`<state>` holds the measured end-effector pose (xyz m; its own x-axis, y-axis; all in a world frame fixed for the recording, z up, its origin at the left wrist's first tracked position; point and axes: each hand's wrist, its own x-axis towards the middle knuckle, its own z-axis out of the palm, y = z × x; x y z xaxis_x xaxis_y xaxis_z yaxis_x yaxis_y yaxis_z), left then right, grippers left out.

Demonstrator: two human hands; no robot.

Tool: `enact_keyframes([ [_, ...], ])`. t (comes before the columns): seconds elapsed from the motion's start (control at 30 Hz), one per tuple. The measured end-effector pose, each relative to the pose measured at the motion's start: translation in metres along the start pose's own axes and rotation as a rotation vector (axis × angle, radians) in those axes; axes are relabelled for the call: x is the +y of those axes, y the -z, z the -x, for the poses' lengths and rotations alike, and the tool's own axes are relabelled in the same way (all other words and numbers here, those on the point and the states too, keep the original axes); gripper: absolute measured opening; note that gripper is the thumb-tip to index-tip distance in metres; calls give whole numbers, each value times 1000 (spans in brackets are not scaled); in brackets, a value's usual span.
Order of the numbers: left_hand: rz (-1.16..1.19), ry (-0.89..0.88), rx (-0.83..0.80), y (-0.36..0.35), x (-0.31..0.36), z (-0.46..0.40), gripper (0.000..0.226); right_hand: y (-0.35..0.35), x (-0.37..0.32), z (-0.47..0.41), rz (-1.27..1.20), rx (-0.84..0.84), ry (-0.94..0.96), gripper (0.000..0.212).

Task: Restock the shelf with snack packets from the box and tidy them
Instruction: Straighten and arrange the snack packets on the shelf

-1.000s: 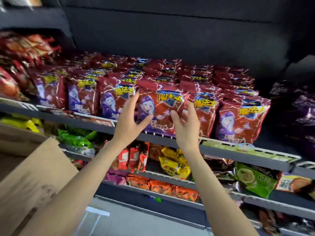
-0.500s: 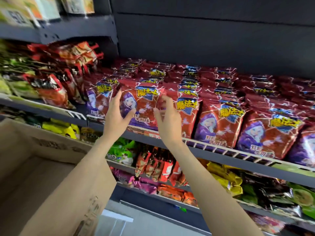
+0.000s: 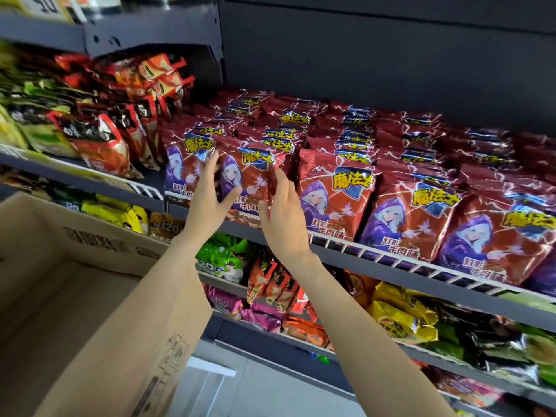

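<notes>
Two hands were up at the shelf (image 3: 376, 267), one on each side of a red packet (image 3: 251, 182) standing in the front row, second from the left end of the red rows. The left hand (image 3: 207, 194) lay against its left edge, fingers nearly straight and pointing up, thumb spread across the lower front. The right hand (image 3: 284, 218) pressed flat against its right edge, fingers straight and close together. Neither hand had curled round it. More red packets (image 3: 337, 194) stood in rows to the right and behind. The box (image 3: 99, 311) sat open at the lower left, under the left forearm; I could not see its contents.
</notes>
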<state>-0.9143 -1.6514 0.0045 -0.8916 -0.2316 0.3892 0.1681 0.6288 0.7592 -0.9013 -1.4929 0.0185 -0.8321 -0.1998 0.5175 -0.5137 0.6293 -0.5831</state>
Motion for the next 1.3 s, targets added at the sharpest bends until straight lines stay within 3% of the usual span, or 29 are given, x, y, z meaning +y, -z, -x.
enact_keyframes([
  [0.13,74,126,-86,3,7,-9,87,-4,2,0,130,-32,-28,61],
  [0.27,145,103,-139,5,8,-15,93,-11,-10,0,-95,-122,-166,64],
  [0.43,310,71,-91,6,15,-29,93,-11,-17,-13,-202,35,-180,51],
  [0.57,175,83,-169,7,1,-25,92,-19,-15,-18,-50,119,-257,31],
  [0.73,-39,86,-204,8,14,-17,80,-35,-11,-14,182,151,-319,44],
  [0.87,-307,-26,-163,9,18,-18,75,-25,-17,-20,348,42,-385,62],
  [1.03,-316,-87,-181,10,10,-15,76,-14,-19,-14,397,-7,-407,68],
  [1.2,-153,10,-152,1,4,-17,81,-15,-22,-3,169,153,-336,67],
  [1.3,-61,-156,99,-4,6,-3,76,-7,-18,18,202,373,-135,46],
])
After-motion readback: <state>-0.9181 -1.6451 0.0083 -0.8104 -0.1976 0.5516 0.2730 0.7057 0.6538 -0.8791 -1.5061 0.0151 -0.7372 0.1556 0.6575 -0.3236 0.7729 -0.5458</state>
